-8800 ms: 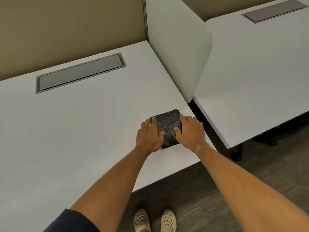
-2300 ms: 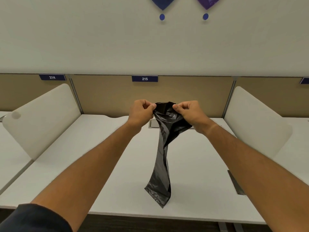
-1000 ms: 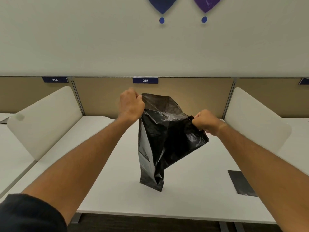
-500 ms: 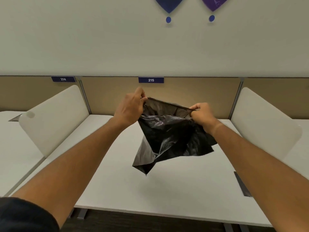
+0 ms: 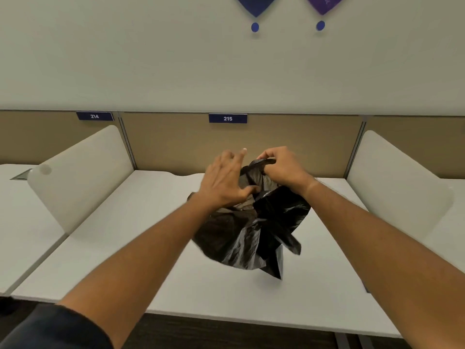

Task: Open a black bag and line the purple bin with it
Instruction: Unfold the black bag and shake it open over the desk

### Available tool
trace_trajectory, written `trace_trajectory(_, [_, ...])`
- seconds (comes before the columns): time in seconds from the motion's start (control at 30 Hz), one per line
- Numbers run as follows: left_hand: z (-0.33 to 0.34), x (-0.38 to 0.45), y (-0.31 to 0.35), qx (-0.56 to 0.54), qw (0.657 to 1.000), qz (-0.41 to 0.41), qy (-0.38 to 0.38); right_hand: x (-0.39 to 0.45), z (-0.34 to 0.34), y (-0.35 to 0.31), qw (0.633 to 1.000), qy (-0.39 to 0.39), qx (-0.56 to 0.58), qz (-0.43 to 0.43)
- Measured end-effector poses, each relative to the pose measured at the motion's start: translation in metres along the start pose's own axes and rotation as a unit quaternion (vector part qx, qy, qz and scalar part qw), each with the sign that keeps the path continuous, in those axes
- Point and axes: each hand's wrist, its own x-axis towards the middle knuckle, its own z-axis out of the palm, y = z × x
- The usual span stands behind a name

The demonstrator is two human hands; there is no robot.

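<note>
A crinkled black bag [image 5: 245,235] hangs in the air above the white desk [image 5: 156,268], bunched and partly spread, its bottom corner just over the desk top. My right hand [image 5: 283,168] pinches the bag's top edge and holds it up. To its left, my left hand [image 5: 224,181] has its fingers spread and apart, with the thumb at the bag's mouth; I see no grip on the plastic. No purple bin is in view.
Rounded white dividers stand at the desk's left [image 5: 80,172] and right [image 5: 395,187]. A tan partition [image 5: 176,144] with labels 214 and 215 closes the back. The desk's front edge runs below my arms, with dark floor [image 5: 226,333] under it.
The folded bag was picked off the desk, shaken out and pulled apart at its top. Since half a second ago my left hand has let go of the rim and my hands have come together.
</note>
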Motion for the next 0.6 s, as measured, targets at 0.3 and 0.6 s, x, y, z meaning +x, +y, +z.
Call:
trace_trajectory(0.3, [-0.015, 0.012, -0.007, -0.042, 0.985, -0.129, 0.102, -0.009, -0.023, 0.017, 0.964, -0.104, -0.246, -0.015])
trace_trajectory(0.6, [-0.04, 0.018, -0.036, -0.026, 0.973, -0.165, 0.161, -0.017, -0.037, 0.029, 0.925, -0.048, -0.354, 0.13])
